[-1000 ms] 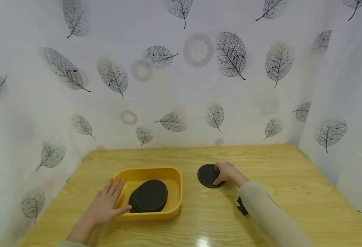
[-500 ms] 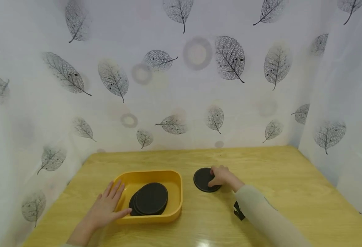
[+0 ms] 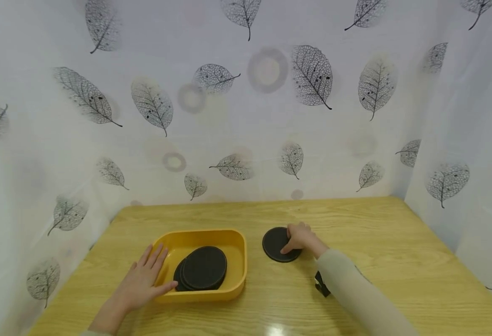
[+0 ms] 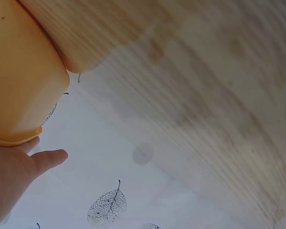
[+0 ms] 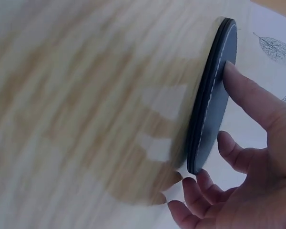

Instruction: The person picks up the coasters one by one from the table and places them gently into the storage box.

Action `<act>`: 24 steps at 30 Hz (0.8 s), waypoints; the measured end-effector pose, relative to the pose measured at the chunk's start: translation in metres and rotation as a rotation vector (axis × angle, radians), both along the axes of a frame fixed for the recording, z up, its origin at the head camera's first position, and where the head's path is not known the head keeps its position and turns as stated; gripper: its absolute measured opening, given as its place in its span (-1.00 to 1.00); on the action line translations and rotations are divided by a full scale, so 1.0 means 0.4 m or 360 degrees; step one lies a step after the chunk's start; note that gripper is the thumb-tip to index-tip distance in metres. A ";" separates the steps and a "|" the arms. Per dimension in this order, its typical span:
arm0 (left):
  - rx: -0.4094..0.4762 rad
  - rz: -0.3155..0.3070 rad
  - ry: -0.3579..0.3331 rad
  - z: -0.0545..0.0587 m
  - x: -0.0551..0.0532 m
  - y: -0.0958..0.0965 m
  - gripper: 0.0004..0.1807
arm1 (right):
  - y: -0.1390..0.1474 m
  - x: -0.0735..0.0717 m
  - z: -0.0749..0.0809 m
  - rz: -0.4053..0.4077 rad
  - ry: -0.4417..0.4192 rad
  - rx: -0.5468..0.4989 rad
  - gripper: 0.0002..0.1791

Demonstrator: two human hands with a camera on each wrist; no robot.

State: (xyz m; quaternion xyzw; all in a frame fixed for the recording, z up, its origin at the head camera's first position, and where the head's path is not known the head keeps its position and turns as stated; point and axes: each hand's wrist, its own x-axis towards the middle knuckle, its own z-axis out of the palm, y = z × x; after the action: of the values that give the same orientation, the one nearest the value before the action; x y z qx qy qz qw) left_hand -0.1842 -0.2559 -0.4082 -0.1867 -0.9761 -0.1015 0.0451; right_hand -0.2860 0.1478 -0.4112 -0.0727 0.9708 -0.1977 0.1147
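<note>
Round black coasters (image 3: 275, 244) with pale edge stitching lie stacked on the table; their layered edge (image 5: 205, 109) shows in the right wrist view. My right hand (image 3: 301, 237) grips the stack from its right side, thumb on the top face and fingers bent around the rim. Left of it stands a yellow tray (image 3: 239, 261) holding several overlapping black coasters (image 3: 205, 268). My left hand (image 3: 141, 282) rests on the tray's left front corner, fingers spread and straight over the rim, thumb along the front edge. From the left wrist, the tray's outer wall (image 4: 24, 71) hides most of those fingers.
A small black object (image 3: 321, 284) shows beside the right forearm. The wooden table (image 3: 376, 233) reaches back to a white curtain (image 3: 229, 116) printed with leaves, which also hangs along both sides.
The coaster stack and my right hand have shifted slightly left toward the tray, then held still. My left hand and the tray have stayed in place; the head view has tilted a little.
</note>
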 end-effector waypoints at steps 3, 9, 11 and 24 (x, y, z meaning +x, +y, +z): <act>0.0003 -0.0008 0.0010 -0.004 -0.002 -0.002 -0.06 | -0.004 0.005 0.000 0.0005 -0.0008 -0.0129 -0.53; 0.0010 -0.0016 0.0010 -0.010 -0.006 -0.005 -0.06 | 0.006 0.015 0.005 0.0033 0.0021 -0.0317 -0.59; 0.0009 -0.0016 0.0014 -0.010 -0.008 -0.005 -0.06 | 0.015 0.018 0.012 0.0060 0.0062 -0.0357 -0.63; -0.0007 -0.0028 0.0021 -0.009 -0.018 -0.008 -0.06 | 0.055 0.094 0.038 -0.0097 -0.0002 -0.1200 -0.52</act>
State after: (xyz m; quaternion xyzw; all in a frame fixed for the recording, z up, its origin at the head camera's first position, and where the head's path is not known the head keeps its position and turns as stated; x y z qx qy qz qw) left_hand -0.1915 -0.2592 -0.4116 -0.1959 -0.9744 -0.0984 0.0503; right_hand -0.2484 0.1697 -0.3962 -0.0809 0.8315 -0.5446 0.0745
